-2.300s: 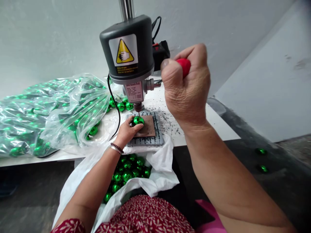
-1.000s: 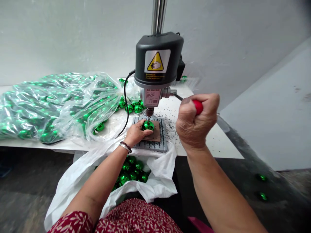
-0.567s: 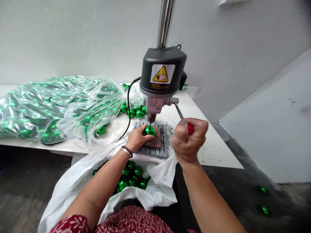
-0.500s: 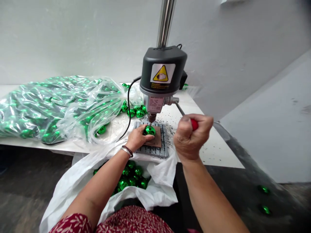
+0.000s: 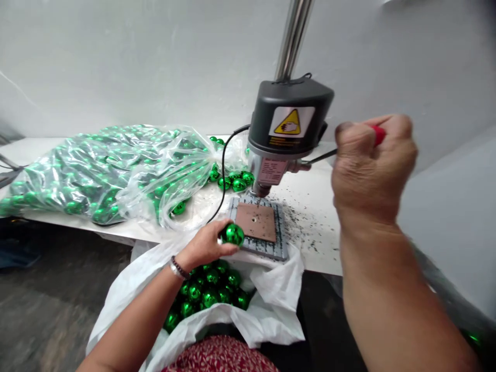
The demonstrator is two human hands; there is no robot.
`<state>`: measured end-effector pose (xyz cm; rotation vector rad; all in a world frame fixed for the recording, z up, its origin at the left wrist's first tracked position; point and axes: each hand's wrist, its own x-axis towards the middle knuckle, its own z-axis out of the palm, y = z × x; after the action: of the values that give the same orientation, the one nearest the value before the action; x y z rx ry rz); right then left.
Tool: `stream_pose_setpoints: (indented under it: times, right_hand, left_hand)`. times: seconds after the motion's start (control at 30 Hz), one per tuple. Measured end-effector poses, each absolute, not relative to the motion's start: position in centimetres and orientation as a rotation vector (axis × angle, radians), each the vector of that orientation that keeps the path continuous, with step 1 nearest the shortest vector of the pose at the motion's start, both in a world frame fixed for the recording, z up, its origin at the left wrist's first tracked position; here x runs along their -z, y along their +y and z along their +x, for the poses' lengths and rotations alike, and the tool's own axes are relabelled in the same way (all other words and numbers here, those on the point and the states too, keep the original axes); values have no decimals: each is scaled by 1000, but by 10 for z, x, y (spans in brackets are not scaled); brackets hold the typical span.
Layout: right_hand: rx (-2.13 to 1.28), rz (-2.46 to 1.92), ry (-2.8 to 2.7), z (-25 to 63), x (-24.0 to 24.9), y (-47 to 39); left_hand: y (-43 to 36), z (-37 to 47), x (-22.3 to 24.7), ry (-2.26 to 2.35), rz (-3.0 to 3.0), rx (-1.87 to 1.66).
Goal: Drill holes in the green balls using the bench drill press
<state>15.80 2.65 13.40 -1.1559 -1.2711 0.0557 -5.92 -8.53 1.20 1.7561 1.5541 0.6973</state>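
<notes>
Between the thumb and fingers of my left hand [image 5: 205,243] is a shiny green ball ornament [image 5: 234,235], held just left of the drill press base [image 5: 279,252]. My right hand [image 5: 372,165] is wrapped round the red knob [image 5: 378,135] of the feed lever, raised at the right. The dark drill press head [image 5: 290,119] carries a yellow warning label, and its chuck [image 5: 260,191] hangs above the base. A brown board [image 5: 259,227] with a small hole lies on the base, sprinkled with dark shavings.
A clear plastic bag [image 5: 89,170] full of green balls covers the table's left side. Several loose balls [image 5: 236,182] lie behind the press. Below my left hand, a white sack [image 5: 267,310] holds more balls [image 5: 211,289]. A black cable [image 5: 223,175] curves beside the press.
My left hand has drawn the ball ornament off the board, toward me and over the sack's edge. My right hand has risen with the lever. The view has shifted left.
</notes>
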Motion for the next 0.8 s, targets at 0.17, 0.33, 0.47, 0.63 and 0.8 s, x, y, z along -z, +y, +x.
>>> stream_pose_setpoints:
  times: [0.17,0.33,0.47,0.63,0.8]
  right_hand:
    - [-89,-1246,-1174,157,-133,29]
    - [-91,-1314,-1152,157,-134,27]
    - [-85,-1303,-1181,160,-132,26]
    - [-68,-1186,-1206,162,-128,25]
    - [-55,-1160,-1232,161,-125,20]
  left_hand:
    - [-106,-103,-22,1776,1669,-609]
    - [-56,-129,-19,2202,1652,-509]
    - [-28,-157,-14,2535,1664,-264]
    - [-24,-176,-7,2612,1609,22]
    - [-29,-164,-1,2379,1729,-108]
